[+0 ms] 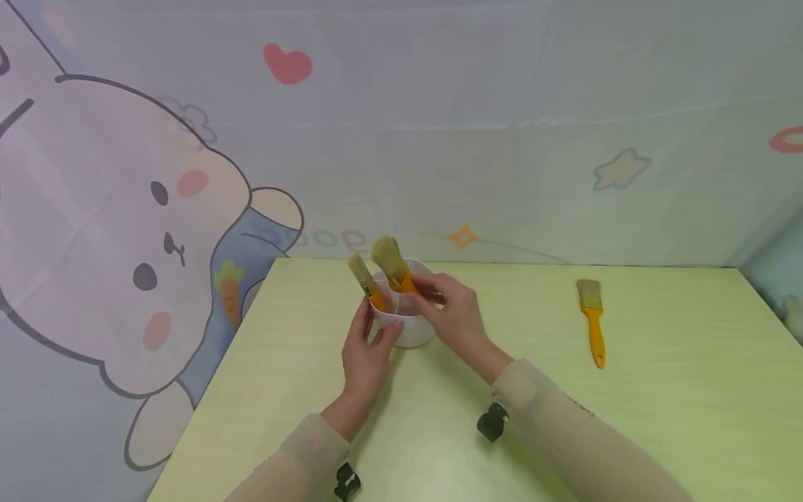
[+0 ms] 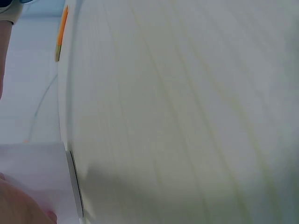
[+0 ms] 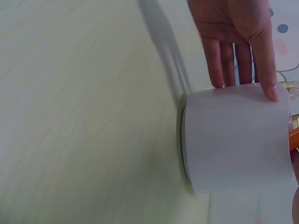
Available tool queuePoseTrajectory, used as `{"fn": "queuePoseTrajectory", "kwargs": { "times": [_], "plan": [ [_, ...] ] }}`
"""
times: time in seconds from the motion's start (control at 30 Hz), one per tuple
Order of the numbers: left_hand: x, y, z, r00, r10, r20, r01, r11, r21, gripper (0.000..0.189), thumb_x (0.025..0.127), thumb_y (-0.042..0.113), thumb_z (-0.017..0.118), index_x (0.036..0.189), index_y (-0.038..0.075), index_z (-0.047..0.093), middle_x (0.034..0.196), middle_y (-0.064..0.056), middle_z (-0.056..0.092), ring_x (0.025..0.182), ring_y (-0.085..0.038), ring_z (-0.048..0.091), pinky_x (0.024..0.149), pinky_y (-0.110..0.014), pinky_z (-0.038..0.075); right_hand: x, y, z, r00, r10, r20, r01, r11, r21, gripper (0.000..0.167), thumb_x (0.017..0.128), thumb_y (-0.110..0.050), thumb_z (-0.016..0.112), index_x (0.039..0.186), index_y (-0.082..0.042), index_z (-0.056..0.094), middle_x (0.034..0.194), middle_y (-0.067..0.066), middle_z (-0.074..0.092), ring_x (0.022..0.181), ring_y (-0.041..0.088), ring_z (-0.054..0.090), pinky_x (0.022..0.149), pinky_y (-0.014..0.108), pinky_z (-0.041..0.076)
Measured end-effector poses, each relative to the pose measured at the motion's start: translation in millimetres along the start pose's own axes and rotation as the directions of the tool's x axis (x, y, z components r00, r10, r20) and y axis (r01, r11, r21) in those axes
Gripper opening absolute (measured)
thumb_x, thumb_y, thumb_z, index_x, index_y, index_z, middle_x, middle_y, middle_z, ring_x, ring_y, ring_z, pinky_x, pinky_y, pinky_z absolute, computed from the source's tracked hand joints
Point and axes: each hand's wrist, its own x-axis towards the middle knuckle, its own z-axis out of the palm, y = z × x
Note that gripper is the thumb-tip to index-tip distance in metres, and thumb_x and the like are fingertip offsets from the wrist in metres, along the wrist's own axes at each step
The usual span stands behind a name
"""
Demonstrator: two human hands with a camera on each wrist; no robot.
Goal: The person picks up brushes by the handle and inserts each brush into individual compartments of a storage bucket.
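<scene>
A white holder (image 1: pixel 415 333) with inner dividers stands on the table near its back edge. My left hand (image 1: pixel 366 355) grips its left side, thumb on the front wall and fingers along the side. One paintbrush (image 1: pixel 378 301) leans in the left compartment, bristles up. My right hand (image 1: pixel 456 310) pinches the orange handle of a wider paintbrush (image 1: pixel 390 259) over the holder's opening, its bristles tilted up and left. In the right wrist view the holder's smooth wall (image 3: pixel 238 140) shows, with the left hand (image 3: pixel 238 28) against it.
Another orange-handled paintbrush (image 1: pixel 591 321) lies on the right part of the pale yellow table (image 1: pixel 677 390), bristles toward the back. Behind the table hangs a printed cloth (image 1: pixel 502 139) with a cartoon rabbit at left.
</scene>
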Motion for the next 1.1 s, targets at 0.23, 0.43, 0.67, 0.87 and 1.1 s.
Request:
{"fn": "queuePoseTrajectory", "kwargs": {
  "times": [0.23,0.43,0.67,0.87,1.1],
  "plan": [
    [0.5,-2.3,0.4,1.000,0.000,-0.003,0.000,1.000,-0.008,0.079,0.099,0.020,0.080,0.166,0.009,0.039,0.168,-0.012,0.043,0.156,-0.031,0.040,0.119,-0.048,0.046,-1.8,4.5,0.7,0.998,-0.055,0.011,0.055,0.997,-0.054,0.030,0.088,0.000,0.086,0.116,0.002,0.077,0.107,0.015,0.076,0.096,0.030,0.079,0.085,0.037,0.067],
    [0.6,-2.3,0.7,1.000,0.003,-0.005,-0.003,1.000,0.002,0.079,0.099,0.019,0.080,0.165,0.009,0.039,0.169,-0.012,0.042,0.156,-0.031,0.040,0.119,-0.048,0.046,-0.4,4.9,0.5,0.996,-0.084,0.042,0.088,0.990,-0.108,0.035,0.087,-0.002,0.089,0.119,0.001,0.076,0.106,0.014,0.075,0.097,0.028,0.079,0.083,0.035,0.067],
    [1.7,-2.1,0.2,1.000,0.009,-0.005,-0.009,1.000,0.018,0.079,0.100,0.021,0.080,0.166,0.009,0.038,0.169,-0.012,0.042,0.155,-0.031,0.041,0.118,-0.048,0.048,3.1,4.2,-0.1,0.991,-0.118,0.064,0.125,0.983,-0.134,0.037,0.088,-0.003,0.088,0.123,0.000,0.074,0.105,0.013,0.075,0.092,0.025,0.079,0.080,0.032,0.068],
    [1.6,-2.2,-0.2,1.000,-0.004,0.000,0.004,1.000,0.015,0.079,0.099,0.021,0.080,0.166,0.009,0.039,0.169,-0.012,0.042,0.155,-0.031,0.041,0.118,-0.048,0.048,4.9,3.4,-3.2,0.992,-0.093,0.084,0.104,0.984,-0.141,0.039,0.088,-0.004,0.088,0.124,0.000,0.073,0.108,0.013,0.074,0.091,0.025,0.079,0.080,0.033,0.068],
    [1.4,-1.3,-0.3,1.000,-0.027,0.010,0.027,1.000,0.008,0.081,0.100,0.022,0.080,0.167,0.012,0.036,0.170,-0.008,0.040,0.156,-0.027,0.040,0.119,-0.044,0.048,6.3,4.8,-7.5,0.993,-0.091,0.080,0.107,0.971,-0.214,0.040,0.089,-0.006,0.088,0.125,-0.001,0.073,0.114,0.011,0.074,0.102,0.027,0.078,0.084,0.040,0.067]
  ]
}}
